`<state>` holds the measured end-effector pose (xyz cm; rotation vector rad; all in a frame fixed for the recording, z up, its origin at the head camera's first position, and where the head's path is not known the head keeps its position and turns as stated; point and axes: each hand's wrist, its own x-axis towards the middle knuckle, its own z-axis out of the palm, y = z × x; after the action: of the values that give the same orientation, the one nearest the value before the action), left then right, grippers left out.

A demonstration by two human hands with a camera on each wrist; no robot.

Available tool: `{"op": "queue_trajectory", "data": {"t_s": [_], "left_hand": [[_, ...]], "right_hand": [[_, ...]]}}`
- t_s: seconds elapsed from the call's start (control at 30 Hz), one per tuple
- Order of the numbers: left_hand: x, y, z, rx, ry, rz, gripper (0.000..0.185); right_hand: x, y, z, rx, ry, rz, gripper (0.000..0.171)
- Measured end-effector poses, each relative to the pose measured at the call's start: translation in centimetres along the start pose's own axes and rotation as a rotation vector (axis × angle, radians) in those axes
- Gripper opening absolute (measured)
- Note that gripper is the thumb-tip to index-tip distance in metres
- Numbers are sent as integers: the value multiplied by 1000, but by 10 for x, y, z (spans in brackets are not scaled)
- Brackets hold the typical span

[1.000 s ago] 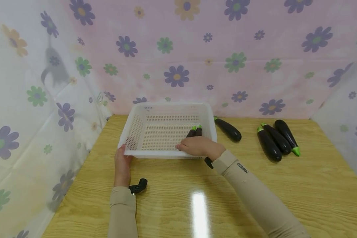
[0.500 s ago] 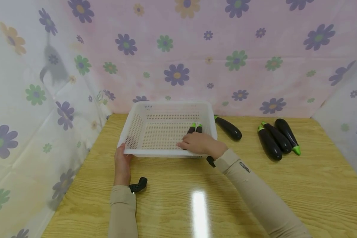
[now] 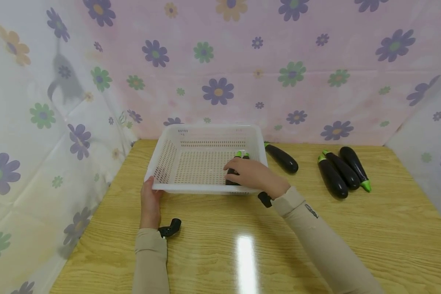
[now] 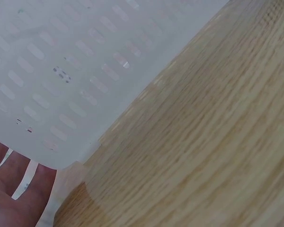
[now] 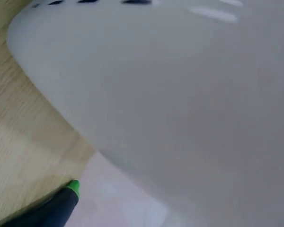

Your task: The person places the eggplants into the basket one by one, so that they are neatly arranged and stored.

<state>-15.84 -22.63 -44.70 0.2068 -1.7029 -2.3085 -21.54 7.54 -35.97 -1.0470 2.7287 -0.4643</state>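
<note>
Head view: a white perforated basket (image 3: 176,163) stands on a wooden table (image 3: 353,228) in front of a pink flowered backdrop (image 3: 316,81). The left hand (image 3: 150,200) lies against the basket's near left corner, fingers straight against the rim. The right hand (image 3: 251,173) reaches over the near rim into the basket's right side and lies on two dark eggplants (image 3: 239,157) with green caps, fingers bent over them; whether it actually grips them is hard to say, since the hand hides most of both. Outside the basket, just beside its right wall, lies a single eggplant (image 3: 282,158), and further right a group of three eggplants (image 3: 341,171) lie side by side. A small dark mark on the right sleeve (image 3: 310,210) is too small to read. Left wrist view: the basket's slotted wall (image 4: 61,71) fills the upper left over the table's wood grain (image 4: 203,142), and fingers (image 4: 9,189) show through the plastic at the lower left corner. Right wrist view: the blurred white basket (image 5: 180,94) fills most of the picture, and below it at the lower left the green-capped end of an eggplant (image 5: 52,208) lies on the table. No readable writing or brand shows anywhere.
</note>
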Motion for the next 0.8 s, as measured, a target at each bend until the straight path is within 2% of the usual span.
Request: {"op": "queue_trajectory", "data": {"t_s": [0.23, 0.5, 0.8], "left_hand": [[1, -1, 0, 35, -12, 7, 46], [3, 0, 0, 19, -6, 18, 45], [3, -2, 0, 4, 6, -3, 45]], "right_hand": [[-12, 8, -10, 70, 43, 46, 41], [-30, 18, -22, 176, 133, 92, 39], [-47, 27, -26, 220, 224, 88, 37]]}}
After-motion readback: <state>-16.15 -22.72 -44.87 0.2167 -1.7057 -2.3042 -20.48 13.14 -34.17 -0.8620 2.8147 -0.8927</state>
